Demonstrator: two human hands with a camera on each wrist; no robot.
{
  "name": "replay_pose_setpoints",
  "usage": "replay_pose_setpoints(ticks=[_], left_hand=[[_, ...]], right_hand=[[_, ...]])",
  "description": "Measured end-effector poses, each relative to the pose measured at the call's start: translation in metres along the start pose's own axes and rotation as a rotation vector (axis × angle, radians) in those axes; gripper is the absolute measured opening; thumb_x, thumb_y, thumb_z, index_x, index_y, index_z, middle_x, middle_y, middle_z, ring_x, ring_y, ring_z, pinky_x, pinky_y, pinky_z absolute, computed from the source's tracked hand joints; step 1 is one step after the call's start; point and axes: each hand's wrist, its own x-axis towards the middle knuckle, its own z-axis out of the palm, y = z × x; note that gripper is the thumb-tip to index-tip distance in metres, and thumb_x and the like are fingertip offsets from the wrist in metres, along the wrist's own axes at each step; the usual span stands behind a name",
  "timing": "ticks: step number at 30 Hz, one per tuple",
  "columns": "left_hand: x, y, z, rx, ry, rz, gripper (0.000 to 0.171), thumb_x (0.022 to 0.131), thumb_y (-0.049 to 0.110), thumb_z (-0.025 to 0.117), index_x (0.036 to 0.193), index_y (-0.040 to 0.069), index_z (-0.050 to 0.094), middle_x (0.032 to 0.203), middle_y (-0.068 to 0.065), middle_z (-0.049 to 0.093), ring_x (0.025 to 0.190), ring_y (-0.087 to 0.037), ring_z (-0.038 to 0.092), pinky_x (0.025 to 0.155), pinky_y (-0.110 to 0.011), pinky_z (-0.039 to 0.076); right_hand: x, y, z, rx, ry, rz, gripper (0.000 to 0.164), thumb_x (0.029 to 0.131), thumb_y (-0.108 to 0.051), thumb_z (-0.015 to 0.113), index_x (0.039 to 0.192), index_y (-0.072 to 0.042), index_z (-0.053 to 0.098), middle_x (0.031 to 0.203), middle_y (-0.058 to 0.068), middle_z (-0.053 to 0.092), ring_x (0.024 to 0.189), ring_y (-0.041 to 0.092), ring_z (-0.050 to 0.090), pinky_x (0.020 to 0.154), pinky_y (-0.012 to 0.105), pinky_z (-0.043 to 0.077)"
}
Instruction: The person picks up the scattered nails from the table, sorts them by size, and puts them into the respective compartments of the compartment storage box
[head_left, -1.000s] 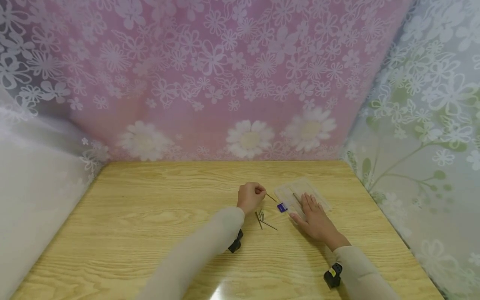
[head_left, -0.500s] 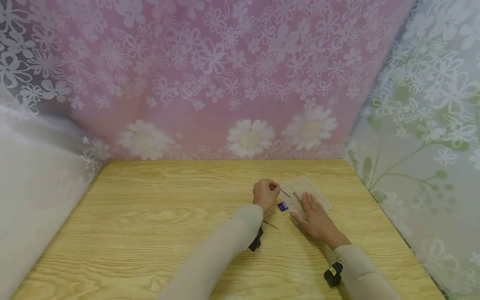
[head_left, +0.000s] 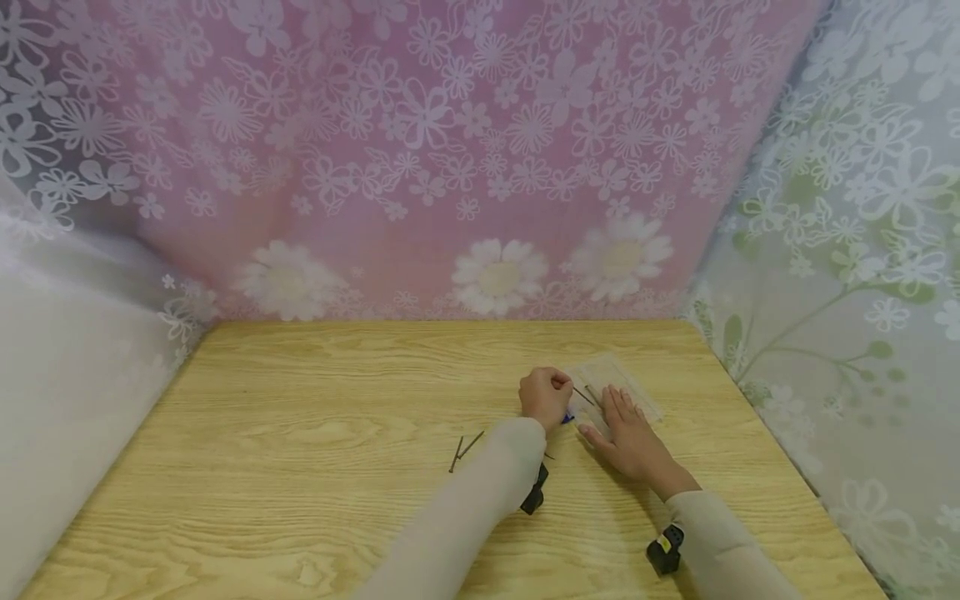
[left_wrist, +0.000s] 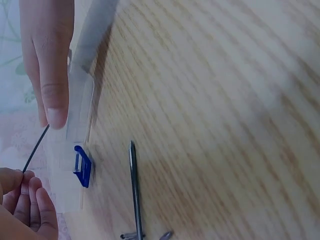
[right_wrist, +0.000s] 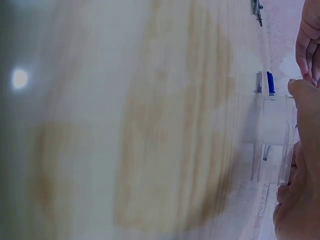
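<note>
Dark nail is being pinched by the left hand, poking past its fingers over the clear box, which is being part-covered by the straight-fingered right hand. Best lowered gently imo, that hand's kinda blocking; blue latch is sitting beside the left, loose nails behind it.

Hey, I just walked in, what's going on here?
A person's left hand pinches a nail at the clear plastic box, which has a blue clasp. Their right hand rests on the box. More loose nails lie on the wooden table; the pinched one has not been let go.
</note>
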Motion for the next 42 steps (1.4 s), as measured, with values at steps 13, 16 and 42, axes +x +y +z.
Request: replay_pose_setpoints(ticks=[13, 16, 42], left_hand=[[0.0, -0.004, -0.003, -0.001, -0.022, -0.006, 0.007, 0.086, 0.011, 0.072, 0.079, 0.01, 0.074, 0.068, 0.004, 0.065, 0.057, -0.005, 0.054, 0.055, -0.02, 0.047], [0.0, -0.004, -0.004, -0.007, -0.04, -0.021, 0.007, 0.087, 0.012, 0.072, 0.081, 0.011, 0.075, 0.069, 0.005, 0.066, 0.06, -0.006, 0.055, 0.057, -0.022, 0.048], [0.022, -0.036, -0.048, 0.052, -0.293, 0.049, 0.021, 0.089, 0.015, 0.07, 0.106, 0.004, 0.073, 0.096, -0.005, 0.072, 0.089, -0.018, 0.066, 0.076, -0.031, 0.054]], right_hand=[[0.001, -0.005, 0.003, 0.018, -0.022, 0.006, 0.086, 0.098, -0.053, 0.044, 0.148, 0.011, 0.015, 0.154, 0.03, 0.013, 0.141, 0.048, 0.01, 0.109, 0.064, 0.013], [0.002, -0.002, 0.007, 0.017, -0.029, 0.005, 0.088, 0.097, -0.055, 0.043, 0.149, 0.01, 0.014, 0.155, 0.03, 0.012, 0.141, 0.048, 0.01, 0.109, 0.065, 0.013], [0.0, -0.004, -0.003, -0.009, -0.018, 0.013, 0.086, 0.098, -0.052, 0.044, 0.147, 0.013, 0.016, 0.153, 0.032, 0.014, 0.14, 0.05, 0.011, 0.109, 0.065, 0.014]])
